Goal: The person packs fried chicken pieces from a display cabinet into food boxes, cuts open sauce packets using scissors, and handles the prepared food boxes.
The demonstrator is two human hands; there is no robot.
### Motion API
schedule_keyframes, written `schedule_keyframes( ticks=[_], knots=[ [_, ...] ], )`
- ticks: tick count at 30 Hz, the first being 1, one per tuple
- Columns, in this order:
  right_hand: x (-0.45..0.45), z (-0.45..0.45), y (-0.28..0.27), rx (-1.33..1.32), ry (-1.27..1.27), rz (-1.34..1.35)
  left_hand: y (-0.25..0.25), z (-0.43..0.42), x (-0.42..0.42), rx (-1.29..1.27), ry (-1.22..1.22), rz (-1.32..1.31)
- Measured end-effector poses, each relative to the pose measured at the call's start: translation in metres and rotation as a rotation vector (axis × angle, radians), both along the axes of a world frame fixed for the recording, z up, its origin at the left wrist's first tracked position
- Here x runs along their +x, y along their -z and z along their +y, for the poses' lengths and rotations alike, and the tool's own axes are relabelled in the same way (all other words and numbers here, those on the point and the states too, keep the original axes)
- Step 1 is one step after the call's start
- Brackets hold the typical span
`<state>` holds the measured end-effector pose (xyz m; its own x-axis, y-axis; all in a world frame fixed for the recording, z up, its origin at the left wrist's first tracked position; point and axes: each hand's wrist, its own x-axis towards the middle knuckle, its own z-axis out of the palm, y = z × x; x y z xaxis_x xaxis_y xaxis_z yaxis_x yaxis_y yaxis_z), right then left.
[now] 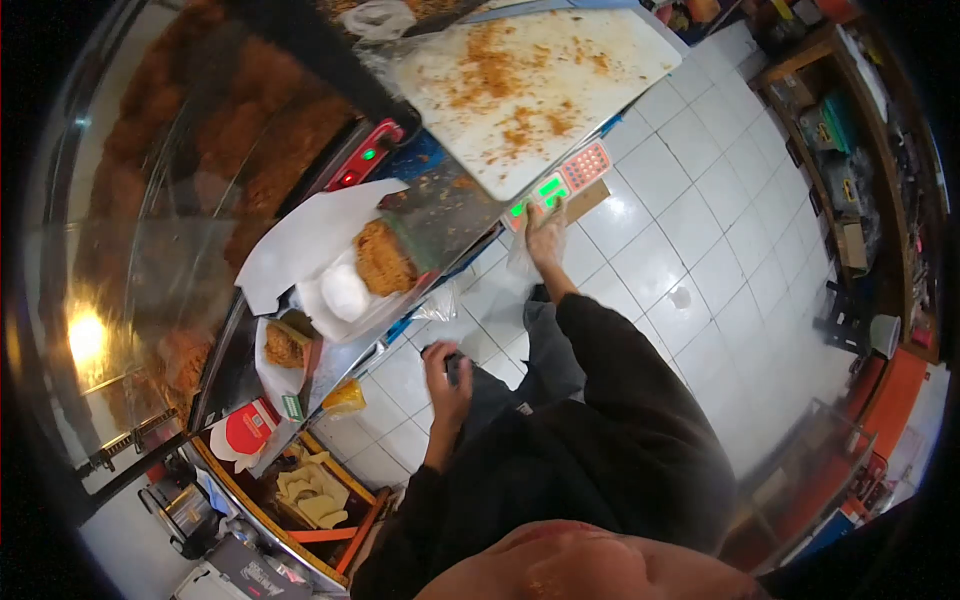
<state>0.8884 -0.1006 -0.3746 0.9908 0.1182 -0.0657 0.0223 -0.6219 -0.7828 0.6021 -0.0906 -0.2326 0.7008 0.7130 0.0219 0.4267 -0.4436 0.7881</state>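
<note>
My right hand (545, 238) reaches forward to a digital scale (585, 165) with a lit green display and a red keypad. Its fingers are stretched at the display's edge, and thin clear plastic, seemingly a glove or bag, covers part of the hand. Lower down, my left hand (448, 388) hovers by the counter's edge, fingers loosely curved and apart. A dark shape behind it looks like my shoe; no held item is evident. Left of both hands, a piece of fried chicken (384, 258) lies beside a white rounded mound (344, 291), perhaps wrapped rice, in an open paper box (275, 250).
A crumb-strewn white cutting board (560, 90) lies ahead. A glass display case (200, 130) with fried food stands left. Another chicken piece (283, 347) sits in a smaller box, near a red-and-white carton (243, 432) and a yellow packet (345, 398). Wooden shelves (815, 170) stand right.
</note>
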Motion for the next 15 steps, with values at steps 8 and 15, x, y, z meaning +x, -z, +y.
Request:
schedule_keyframes(
  ticks=[8, 15],
  knots=[
    [-0.036, -0.071, 0.011, 0.096, -0.827, 0.020, 0.035, -0.010, 0.174, -0.279, -0.128, 0.007],
    [-0.028, -0.085, -0.078, 0.232, -0.799, 0.696, 0.134, 0.032, 0.174, -0.191, -0.265, -0.068]
  ],
)
